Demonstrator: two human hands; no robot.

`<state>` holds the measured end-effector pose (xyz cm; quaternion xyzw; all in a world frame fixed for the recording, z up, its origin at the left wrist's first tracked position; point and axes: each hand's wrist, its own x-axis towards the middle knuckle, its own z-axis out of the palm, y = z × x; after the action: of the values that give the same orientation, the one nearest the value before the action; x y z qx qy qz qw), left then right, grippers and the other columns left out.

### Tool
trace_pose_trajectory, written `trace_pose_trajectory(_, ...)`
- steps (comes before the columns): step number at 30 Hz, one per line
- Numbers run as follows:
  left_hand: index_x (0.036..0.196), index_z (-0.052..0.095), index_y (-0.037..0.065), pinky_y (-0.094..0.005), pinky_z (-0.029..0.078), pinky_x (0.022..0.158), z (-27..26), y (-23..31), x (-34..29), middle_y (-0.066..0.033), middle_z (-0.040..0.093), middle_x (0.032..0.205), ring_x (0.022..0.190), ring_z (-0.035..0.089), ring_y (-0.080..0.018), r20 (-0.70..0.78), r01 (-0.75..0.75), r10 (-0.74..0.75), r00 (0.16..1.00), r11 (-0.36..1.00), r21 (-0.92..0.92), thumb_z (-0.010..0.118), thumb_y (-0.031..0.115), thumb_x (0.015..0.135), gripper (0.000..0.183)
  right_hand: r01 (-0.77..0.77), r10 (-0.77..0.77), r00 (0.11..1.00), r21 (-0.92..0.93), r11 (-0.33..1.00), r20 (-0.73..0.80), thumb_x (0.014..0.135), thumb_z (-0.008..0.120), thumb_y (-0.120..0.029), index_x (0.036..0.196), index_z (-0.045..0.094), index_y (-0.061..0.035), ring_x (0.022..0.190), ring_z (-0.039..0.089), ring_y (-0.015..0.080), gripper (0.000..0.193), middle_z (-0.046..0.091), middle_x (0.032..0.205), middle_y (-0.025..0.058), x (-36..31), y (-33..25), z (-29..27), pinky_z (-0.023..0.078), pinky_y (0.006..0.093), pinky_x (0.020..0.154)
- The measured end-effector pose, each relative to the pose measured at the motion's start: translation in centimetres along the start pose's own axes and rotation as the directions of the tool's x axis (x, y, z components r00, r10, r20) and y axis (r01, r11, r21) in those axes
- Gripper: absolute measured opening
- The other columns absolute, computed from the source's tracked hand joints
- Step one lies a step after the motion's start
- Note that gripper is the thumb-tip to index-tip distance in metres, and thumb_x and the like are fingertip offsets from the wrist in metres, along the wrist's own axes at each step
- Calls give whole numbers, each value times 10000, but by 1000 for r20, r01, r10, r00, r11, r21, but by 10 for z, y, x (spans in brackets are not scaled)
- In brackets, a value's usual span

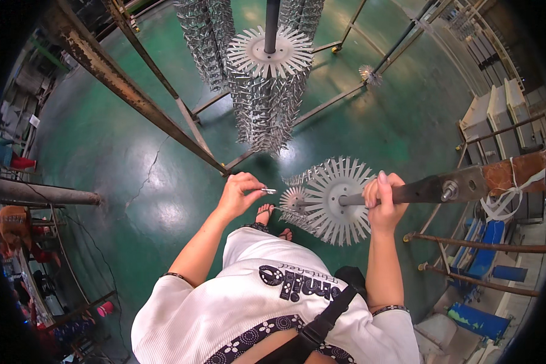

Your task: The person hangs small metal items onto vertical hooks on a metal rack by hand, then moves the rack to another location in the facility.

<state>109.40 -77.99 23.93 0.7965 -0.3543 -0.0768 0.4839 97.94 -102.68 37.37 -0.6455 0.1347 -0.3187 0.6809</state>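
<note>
My left hand (pixel 239 193) is closed in a pinch on a small shiny metal piece (pixel 270 191); its exact kind is too small to tell. My right hand (pixel 384 200) is wrapped around a grey metal rod (pixel 414 193), just beside a round disc (pixel 327 197) with many radial slots. The rod passes through the disc's middle. Beyond it on the same rod is another, smaller-looking slotted disc (pixel 293 203), with metal pieces along its rim. The metal piece in my left hand is apart from both discs.
Ahead stands another slotted disc rack (pixel 270 51), hung densely with silver metal pieces (pixel 267 115). Rusty metal frame bars (pixel 139 91) cross the left and far side. At right are a rusty beam (pixel 515 179), pale boxes (pixel 497 115) and blue items (pixel 482 318). The floor is green.
</note>
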Motion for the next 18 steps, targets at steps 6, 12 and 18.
trace_pose_trajectory(6,780,666,100,-327,336,709,26,16,4,6,585,772,772,527,-168,163,-97,84,983,993,72,699,109,636,148,6,-5,1000,-7,1000,24,842,458,-74,552,339,-92,322,309,100,315,357,390,24,0,3,-7,336,257,402)
trace_pose_trajectory(12,777,667,107,-320,335,701,43,34,13,6,570,758,761,516,-168,246,-209,189,951,976,57,697,98,626,154,10,-10,999,5,1000,52,840,450,-60,562,354,-86,324,311,97,295,365,394,23,-1,2,-14,344,259,405)
trace_pose_trajectory(18,777,665,110,-321,330,701,51,41,18,12,563,751,758,503,-169,296,-256,227,928,965,63,701,113,623,158,18,-18,998,10,1000,64,839,446,-49,573,369,-79,329,315,95,279,369,398,21,-1,2,-20,346,255,404)
